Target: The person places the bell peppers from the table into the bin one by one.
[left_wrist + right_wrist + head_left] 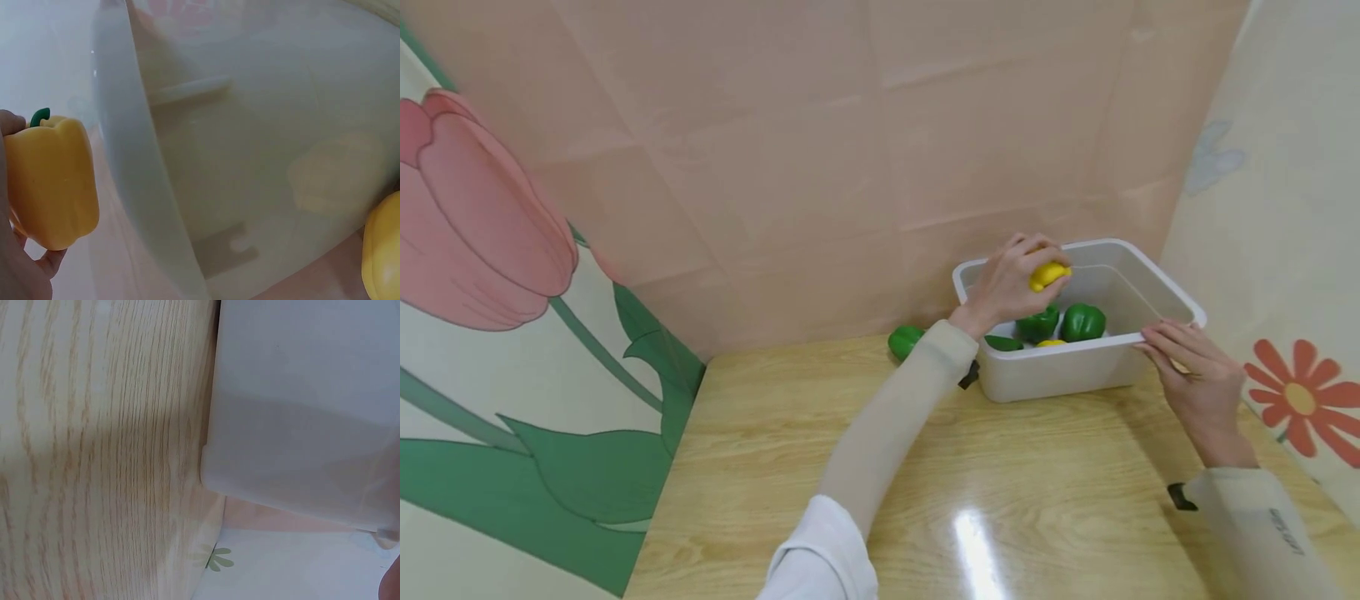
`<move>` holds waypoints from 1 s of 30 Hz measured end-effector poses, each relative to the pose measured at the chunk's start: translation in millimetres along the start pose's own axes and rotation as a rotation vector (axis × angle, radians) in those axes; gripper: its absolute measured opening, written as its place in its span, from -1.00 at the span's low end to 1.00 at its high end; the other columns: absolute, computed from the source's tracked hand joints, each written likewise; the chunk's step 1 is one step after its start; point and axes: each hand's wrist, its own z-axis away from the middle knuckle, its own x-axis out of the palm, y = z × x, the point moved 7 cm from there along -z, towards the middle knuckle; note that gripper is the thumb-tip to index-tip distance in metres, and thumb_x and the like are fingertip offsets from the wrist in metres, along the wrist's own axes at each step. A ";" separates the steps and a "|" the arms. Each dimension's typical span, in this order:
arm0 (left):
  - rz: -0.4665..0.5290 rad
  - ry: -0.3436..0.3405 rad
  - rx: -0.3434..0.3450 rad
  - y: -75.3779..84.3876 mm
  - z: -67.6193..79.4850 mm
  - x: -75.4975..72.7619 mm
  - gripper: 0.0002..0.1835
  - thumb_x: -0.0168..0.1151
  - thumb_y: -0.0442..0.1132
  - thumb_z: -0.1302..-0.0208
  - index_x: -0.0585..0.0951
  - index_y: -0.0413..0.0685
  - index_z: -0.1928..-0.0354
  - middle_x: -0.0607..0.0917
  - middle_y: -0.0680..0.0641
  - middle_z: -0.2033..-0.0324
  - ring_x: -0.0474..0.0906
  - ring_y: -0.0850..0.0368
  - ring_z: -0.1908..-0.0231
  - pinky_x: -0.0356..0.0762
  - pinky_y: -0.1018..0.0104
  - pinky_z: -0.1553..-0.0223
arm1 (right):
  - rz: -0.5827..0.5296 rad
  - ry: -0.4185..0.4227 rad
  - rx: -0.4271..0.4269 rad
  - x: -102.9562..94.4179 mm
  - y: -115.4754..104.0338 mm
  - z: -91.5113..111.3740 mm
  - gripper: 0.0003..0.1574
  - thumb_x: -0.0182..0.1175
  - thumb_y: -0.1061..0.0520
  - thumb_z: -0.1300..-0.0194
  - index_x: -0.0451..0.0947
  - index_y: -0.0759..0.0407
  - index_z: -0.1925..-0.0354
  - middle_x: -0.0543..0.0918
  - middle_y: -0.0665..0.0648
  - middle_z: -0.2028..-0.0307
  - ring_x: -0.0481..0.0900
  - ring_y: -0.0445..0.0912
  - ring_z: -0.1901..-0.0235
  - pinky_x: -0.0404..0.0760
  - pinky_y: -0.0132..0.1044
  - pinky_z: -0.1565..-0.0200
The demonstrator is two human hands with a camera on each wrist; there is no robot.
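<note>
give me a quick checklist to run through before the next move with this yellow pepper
1. Grip: left hand holds the yellow pepper in its fingers: ok.
2. Bin steadied: right hand is on the rim of the bin: ok.
3. Headroom: the green peppers inside sit below the rim: ok.
4. All peppers in: a loose green pepper lies on the table: not ok.
5. Full count inside: front wall hides part: cannot tell.

You have room for your left hand (pixel 1011 285) to go down into the white box (pixel 1067 375). Green peppers (pixel 1084 322) sit below, leaving space toward the right end. Your right hand (pixel 1202 383) blocks the front right corner.
</note>
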 end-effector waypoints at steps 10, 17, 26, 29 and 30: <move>0.011 -0.001 -0.023 -3.7 2.3 4.7 -0.75 0.33 0.02 -0.46 0.79 0.16 -0.04 0.73 0.11 -0.13 0.55 0.12 -0.13 0.40 0.52 -0.13 | 0.011 -0.022 -0.001 2.6 -1.3 1.9 -0.68 0.59 0.35 -0.09 0.86 0.24 0.13 0.83 0.35 0.10 0.76 -0.14 -0.18 0.50 0.00 -0.42; 0.011 -0.009 -0.045 -6.9 4.5 6.0 -0.75 0.33 0.03 -0.46 0.78 0.17 -0.04 0.72 0.10 -0.16 0.54 0.12 -0.13 0.41 0.51 -0.09 | 0.017 -0.025 0.000 4.6 -9.7 -2.0 -0.64 0.57 0.45 -0.02 0.85 0.30 0.14 0.82 0.41 0.12 0.74 -0.19 -0.18 0.49 -0.04 -0.44; 0.012 -0.006 -0.053 -9.0 7.2 4.8 -0.75 0.34 0.03 -0.46 0.78 0.17 -0.05 0.69 0.08 -0.17 0.53 0.12 -0.14 0.43 0.49 -0.07 | 0.002 -0.007 0.006 4.6 -17.3 -4.5 -0.65 0.57 0.49 0.02 0.85 0.34 0.19 0.81 0.45 0.16 0.74 -0.24 -0.17 0.49 -0.07 -0.44; 0.020 -0.004 -0.048 -8.2 7.1 3.8 -0.75 0.33 0.02 -0.47 0.78 0.15 -0.05 0.68 0.07 -0.18 0.53 0.12 -0.14 0.42 0.49 -0.09 | 0.011 -0.016 0.008 4.3 -11.4 -2.8 -0.63 0.58 0.47 0.01 0.85 0.31 0.16 0.81 0.42 0.13 0.73 -0.23 -0.18 0.49 -0.04 -0.44; 0.024 -0.006 -0.048 -8.0 7.1 3.7 -0.75 0.33 0.02 -0.47 0.78 0.14 -0.05 0.68 0.07 -0.18 0.52 0.12 -0.14 0.41 0.50 -0.09 | 0.017 -0.023 0.009 4.4 -9.2 -2.1 -0.62 0.58 0.46 0.00 0.85 0.30 0.15 0.82 0.41 0.12 0.73 -0.23 -0.18 0.48 -0.03 -0.44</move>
